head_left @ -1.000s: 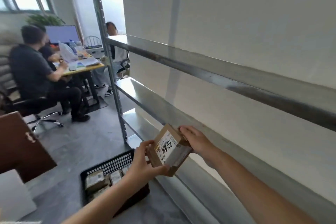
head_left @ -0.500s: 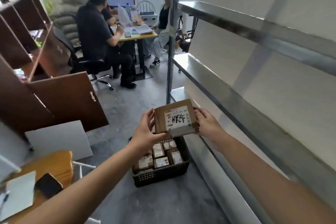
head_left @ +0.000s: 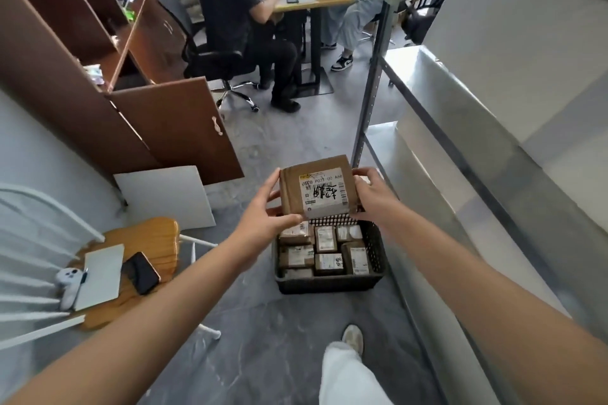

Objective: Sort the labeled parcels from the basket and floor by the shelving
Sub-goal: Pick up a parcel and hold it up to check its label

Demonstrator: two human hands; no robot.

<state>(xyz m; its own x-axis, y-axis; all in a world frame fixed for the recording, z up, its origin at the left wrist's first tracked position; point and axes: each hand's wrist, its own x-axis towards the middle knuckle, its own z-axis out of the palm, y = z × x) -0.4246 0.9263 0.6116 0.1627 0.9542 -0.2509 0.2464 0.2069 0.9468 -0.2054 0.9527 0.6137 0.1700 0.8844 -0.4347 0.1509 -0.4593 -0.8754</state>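
Grey concrete floor (head_left: pixel 263 332) is seen beneath a dark basket (head_left: pixel 329 284) of small labeled parcels (head_left: pixel 324 251), set just beside the metal shelving (head_left: pixel 437 99) on the right. One parcel (head_left: pixel 316 189) is held label-up above the basket's far rim — its left edge is gripped by the left hand (head_left: pixel 260 217), its right edge by the right hand (head_left: pixel 373 197), fingers curled round both. Its long axis is laid hand to hand; the shelving is judged nearer the right hand.

Both hands hold one brown parcel (head_left: pixel 317 187) label-up above a dark basket (head_left: pixel 329 283) of more labeled parcels on the grey floor: the left hand (head_left: pixel 263 212) grips its left edge, the right hand (head_left: pixel 373 194) its right edge. Metal shelving (head_left: pixel 460 128) stands just beside the basket on the right.
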